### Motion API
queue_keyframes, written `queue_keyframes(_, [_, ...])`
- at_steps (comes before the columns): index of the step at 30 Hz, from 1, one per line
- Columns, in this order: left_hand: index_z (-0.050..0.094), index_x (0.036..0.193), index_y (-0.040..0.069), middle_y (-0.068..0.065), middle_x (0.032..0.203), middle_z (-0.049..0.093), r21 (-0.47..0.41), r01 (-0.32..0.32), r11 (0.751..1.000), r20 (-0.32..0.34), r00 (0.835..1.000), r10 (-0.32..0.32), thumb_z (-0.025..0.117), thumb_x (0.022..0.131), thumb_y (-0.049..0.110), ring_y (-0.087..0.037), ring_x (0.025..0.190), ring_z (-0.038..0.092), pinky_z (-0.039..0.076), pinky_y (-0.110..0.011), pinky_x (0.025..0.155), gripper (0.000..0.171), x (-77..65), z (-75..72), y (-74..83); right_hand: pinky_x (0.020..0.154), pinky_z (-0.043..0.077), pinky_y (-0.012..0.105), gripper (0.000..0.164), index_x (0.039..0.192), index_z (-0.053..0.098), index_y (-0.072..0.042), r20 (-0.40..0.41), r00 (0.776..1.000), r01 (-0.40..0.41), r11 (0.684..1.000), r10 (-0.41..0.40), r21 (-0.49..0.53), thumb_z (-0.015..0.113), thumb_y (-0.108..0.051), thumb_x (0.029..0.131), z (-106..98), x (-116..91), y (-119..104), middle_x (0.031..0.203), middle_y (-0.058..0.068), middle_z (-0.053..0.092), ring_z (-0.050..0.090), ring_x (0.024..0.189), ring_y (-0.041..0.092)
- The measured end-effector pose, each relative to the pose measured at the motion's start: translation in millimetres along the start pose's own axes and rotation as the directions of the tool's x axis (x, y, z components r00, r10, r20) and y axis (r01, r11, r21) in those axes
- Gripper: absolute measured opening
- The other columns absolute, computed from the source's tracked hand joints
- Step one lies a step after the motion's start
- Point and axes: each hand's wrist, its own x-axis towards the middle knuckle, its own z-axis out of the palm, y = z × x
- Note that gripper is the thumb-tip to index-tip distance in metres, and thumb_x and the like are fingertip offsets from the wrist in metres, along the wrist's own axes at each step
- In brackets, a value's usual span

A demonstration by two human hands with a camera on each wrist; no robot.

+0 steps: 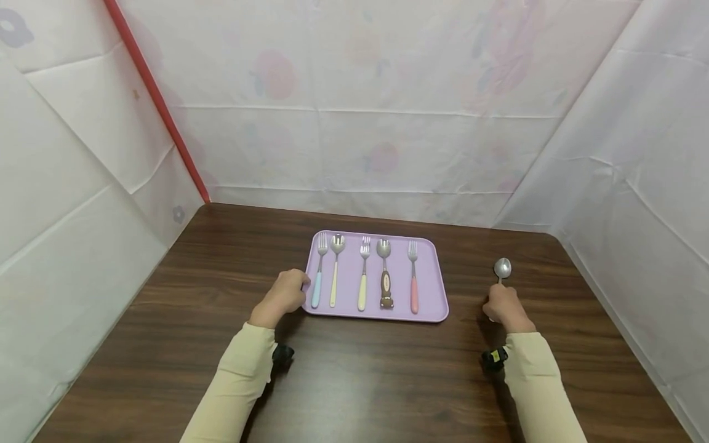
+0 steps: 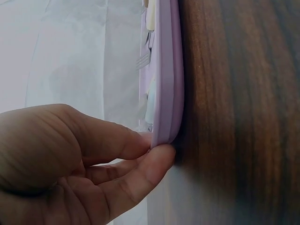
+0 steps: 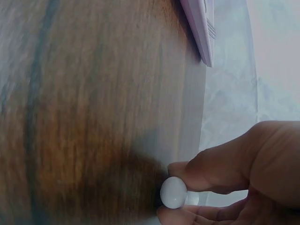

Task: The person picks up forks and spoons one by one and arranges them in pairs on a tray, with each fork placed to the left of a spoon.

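Note:
My left hand (image 1: pixel 286 290) pinches the left rim of a purple tray (image 1: pixel 346 311) between thumb and fingers; the grip shows closely at the tray's corner (image 2: pixel 164 126) in the left wrist view. On the tray lie a blue fork (image 1: pixel 317 289), a cream spoon (image 1: pixel 334 283), a yellow fork (image 1: pixel 362 289), a spoon with a brown bear handle (image 1: pixel 386 286) and a pink fork (image 1: pixel 413 292). Right of the tray, my right hand (image 1: pixel 505 306) holds another spoon (image 1: pixel 502 268) by its handle, bowl pointing away. Its rounded white handle end (image 3: pixel 173 192) shows between thumb and fingers, close over the table.
The dark wooden table (image 1: pixel 354 381) runs back to a pale patterned curtain (image 1: pixel 343 147). Similar sheets hang at both sides, and a red strip (image 1: pixel 160 104) slants down the left back corner. The tray has a gap between the yellow fork and cream spoon.

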Motion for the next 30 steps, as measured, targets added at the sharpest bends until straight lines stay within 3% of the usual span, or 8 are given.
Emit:
queue_keyframes(3, [0.062,0.074,0.000,-0.012,0.074,0.053,-0.004,0.001,1.000,0.003,1.000,-0.001,0.051,0.067,-0.012,-0.025,0.069,0.045,0.041,-0.037,0.063,0.018,-0.3,0.3,-0.5,0.056,0.039,0.037,0.007,0.067,0.053,0.005,-0.023,0.999,0.042,0.999,-0.043,-0.022,0.049,0.007,0.073,-1.8,-0.7,-0.7,0.064,0.013,0.047,0.043,0.063,0.030])
queue_keyframes(9, [0.068,0.094,-0.002,-0.015,0.093,0.063,-0.010,0.033,0.999,0.011,0.999,-0.033,0.051,0.069,-0.012,-0.027,0.082,0.052,0.044,-0.042,0.075,0.031,-1.7,-0.9,0.4,0.063,0.039,0.041,0.009,0.076,0.057,0.010,-0.031,0.999,0.042,0.999,-0.043,-0.007,0.049,0.007,0.073,-6.1,-1.0,-7.7,0.072,0.018,0.051,0.043,0.075,0.036])
queue_keyframes(14, [0.067,0.089,-0.002,-0.014,0.086,0.060,-0.019,0.044,0.999,0.021,0.999,-0.043,0.051,0.070,-0.012,-0.026,0.077,0.049,0.043,-0.040,0.070,0.027,-2.0,-1.2,0.9,0.066,0.038,0.043,0.018,0.085,0.060,0.014,-0.041,0.997,0.063,0.998,-0.063,-0.002,0.049,0.007,0.072,-7.5,-0.1,-10.3,0.073,0.018,0.053,0.044,0.079,0.037])
queue_keyframes(23, [0.068,0.100,-0.004,-0.018,0.102,0.064,-0.013,0.043,0.999,0.013,0.999,-0.043,0.052,0.071,-0.012,-0.030,0.094,0.057,0.045,-0.043,0.081,0.034,-1.5,-0.9,2.1,0.068,0.039,0.043,0.027,0.094,0.061,0.016,-0.028,0.997,0.070,0.998,-0.070,0.002,0.049,0.007,0.071,-5.6,-0.3,-15.5,0.080,0.022,0.055,0.044,0.084,0.038])
queue_keyframes(30, [0.068,0.098,-0.003,-0.017,0.099,0.064,-0.010,0.049,0.999,0.008,0.999,-0.049,0.052,0.070,-0.012,-0.030,0.090,0.056,0.045,-0.043,0.079,0.033,-0.4,0.9,1.4,0.075,0.041,0.049,0.032,0.097,0.061,0.017,-0.064,0.988,0.139,0.990,-0.138,0.006,0.050,0.005,0.070,2.1,2.2,-24.9,0.087,0.028,0.059,0.047,0.090,0.044])
